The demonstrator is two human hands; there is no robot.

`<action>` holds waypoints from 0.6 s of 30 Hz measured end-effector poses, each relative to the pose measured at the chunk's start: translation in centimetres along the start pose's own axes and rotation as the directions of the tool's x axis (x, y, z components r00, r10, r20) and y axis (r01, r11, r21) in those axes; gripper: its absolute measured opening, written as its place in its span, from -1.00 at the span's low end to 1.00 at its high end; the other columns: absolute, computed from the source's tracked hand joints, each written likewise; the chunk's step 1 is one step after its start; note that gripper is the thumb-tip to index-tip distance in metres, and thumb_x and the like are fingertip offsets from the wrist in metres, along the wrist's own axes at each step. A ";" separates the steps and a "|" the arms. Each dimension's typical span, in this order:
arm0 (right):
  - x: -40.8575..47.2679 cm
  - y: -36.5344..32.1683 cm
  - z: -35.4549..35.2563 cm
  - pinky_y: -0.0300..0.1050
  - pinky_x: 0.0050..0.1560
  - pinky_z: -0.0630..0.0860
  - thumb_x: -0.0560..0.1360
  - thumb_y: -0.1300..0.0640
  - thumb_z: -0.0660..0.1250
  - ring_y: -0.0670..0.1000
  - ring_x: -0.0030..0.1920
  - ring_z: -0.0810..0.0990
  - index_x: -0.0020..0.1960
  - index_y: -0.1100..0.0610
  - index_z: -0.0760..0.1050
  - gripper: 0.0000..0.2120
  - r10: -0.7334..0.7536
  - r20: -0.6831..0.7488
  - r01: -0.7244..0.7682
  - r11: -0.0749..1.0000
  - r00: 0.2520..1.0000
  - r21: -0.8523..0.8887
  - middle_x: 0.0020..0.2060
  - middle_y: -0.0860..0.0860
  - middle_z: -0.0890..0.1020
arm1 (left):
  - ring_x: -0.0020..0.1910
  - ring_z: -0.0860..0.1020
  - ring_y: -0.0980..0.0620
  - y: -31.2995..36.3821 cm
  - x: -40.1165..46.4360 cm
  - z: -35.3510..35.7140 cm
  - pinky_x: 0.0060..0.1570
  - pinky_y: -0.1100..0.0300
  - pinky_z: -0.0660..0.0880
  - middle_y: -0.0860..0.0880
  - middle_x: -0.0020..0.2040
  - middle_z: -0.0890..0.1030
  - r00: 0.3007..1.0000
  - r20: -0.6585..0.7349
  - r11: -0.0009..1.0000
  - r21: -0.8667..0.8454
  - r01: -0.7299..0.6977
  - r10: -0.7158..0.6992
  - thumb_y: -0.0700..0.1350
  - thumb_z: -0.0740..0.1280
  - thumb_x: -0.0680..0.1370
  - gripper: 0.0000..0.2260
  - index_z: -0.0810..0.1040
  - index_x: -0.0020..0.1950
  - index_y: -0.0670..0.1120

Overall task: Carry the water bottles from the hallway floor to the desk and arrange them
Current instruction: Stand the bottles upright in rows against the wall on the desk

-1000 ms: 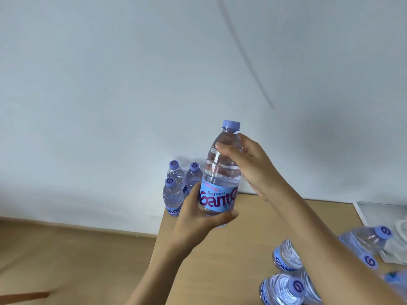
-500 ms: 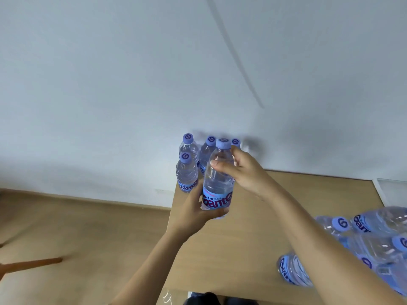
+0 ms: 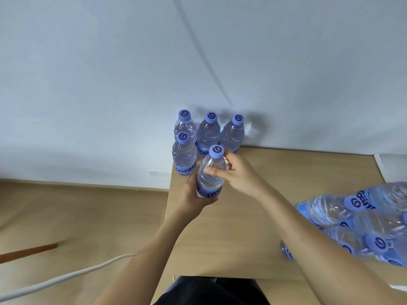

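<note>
I hold a clear water bottle (image 3: 211, 175) with a blue cap and blue label upright over the far left corner of the wooden desk (image 3: 253, 227). My left hand (image 3: 193, 197) wraps its lower body and label. My right hand (image 3: 235, 172) grips its shoulder just under the cap. Right behind it stand several upright bottles (image 3: 208, 135) of the same kind, three along the wall and one (image 3: 184, 155) in front at the left, beside the held bottle. Whether the held bottle's base touches the desk is hidden by my left hand.
A pile of lying bottles (image 3: 361, 221) covers the desk's right side. A white tray (image 3: 394, 166) sits at the far right. The grey wall (image 3: 132, 73) runs just behind the desk. Wooden floor (image 3: 66, 216) with a white cable (image 3: 66, 276) lies to the left.
Both hands have carried the bottle down and away from me, from raised in the air to a spot beside the front-left standing bottle. A third bottle in the back row has come into sight.
</note>
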State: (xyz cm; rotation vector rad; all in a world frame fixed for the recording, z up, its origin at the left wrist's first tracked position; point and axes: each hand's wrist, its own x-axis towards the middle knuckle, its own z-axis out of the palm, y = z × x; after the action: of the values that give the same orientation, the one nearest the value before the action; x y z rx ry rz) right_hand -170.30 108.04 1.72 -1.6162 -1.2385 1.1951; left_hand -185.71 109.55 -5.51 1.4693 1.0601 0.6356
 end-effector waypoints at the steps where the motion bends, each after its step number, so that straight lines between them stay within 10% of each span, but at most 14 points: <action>1: 0.0 0.3 0.1 -0.51 -0.20 0.38 0.49 0.16 0.48 -0.39 -0.23 0.54 0.02 -0.09 0.50 -0.77 -0.002 -0.006 0.002 1.000 1.000 0.002 -0.28 -0.44 0.60 | -0.05 0.52 0.46 -0.4 0.2 0.1 -0.18 0.56 0.42 0.10 0.07 0.56 1.000 0.002 1.000 0.005 -0.001 0.000 -0.37 0.54 0.33 -0.42 0.44 0.28 -0.12; 6: 0.1 1.8 0.6 -0.57 -0.28 0.34 0.47 0.24 0.49 -0.42 -0.33 0.50 0.01 -0.01 0.50 -0.75 -0.017 -0.040 0.015 0.999 0.999 -0.040 -0.41 -0.47 0.52 | 0.05 0.46 0.49 -2.0 1.3 0.8 -0.09 0.58 0.39 0.01 0.16 0.50 1.000 -0.014 1.000 0.018 0.000 0.000 -0.41 0.52 0.33 -0.34 0.37 0.37 -0.19; 13: 0.7 3.4 1.4 -0.45 0.03 0.42 0.41 0.14 0.53 -0.33 0.02 0.58 0.13 -0.24 0.46 -0.56 -0.029 -0.089 0.023 0.997 0.996 -0.069 -0.03 -0.39 0.63 | 0.15 0.47 0.25 -4.1 2.6 1.7 0.10 0.50 0.38 -0.04 0.22 0.51 0.997 -0.072 1.000 0.026 0.011 -0.009 -0.41 0.53 0.33 -0.31 0.34 0.40 -0.23; 18: 1.3 3.5 1.5 -0.45 0.12 0.40 0.42 0.14 0.52 -0.32 0.11 0.55 0.20 -0.17 0.44 -0.54 -0.067 -0.102 0.059 0.995 0.993 -0.078 0.05 -0.33 0.61 | 0.26 0.46 -0.11 -4.9 3.6 2.6 0.26 0.02 0.43 -0.16 0.26 0.47 0.979 -0.199 0.994 0.106 -0.021 0.041 -0.32 0.58 0.29 -0.29 0.38 0.38 -0.24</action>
State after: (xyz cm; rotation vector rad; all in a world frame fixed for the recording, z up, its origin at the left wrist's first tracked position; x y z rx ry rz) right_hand -170.70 108.53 -2.24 -1.6602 -1.2714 1.0231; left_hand -183.15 111.13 -11.40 1.5369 1.2432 0.7738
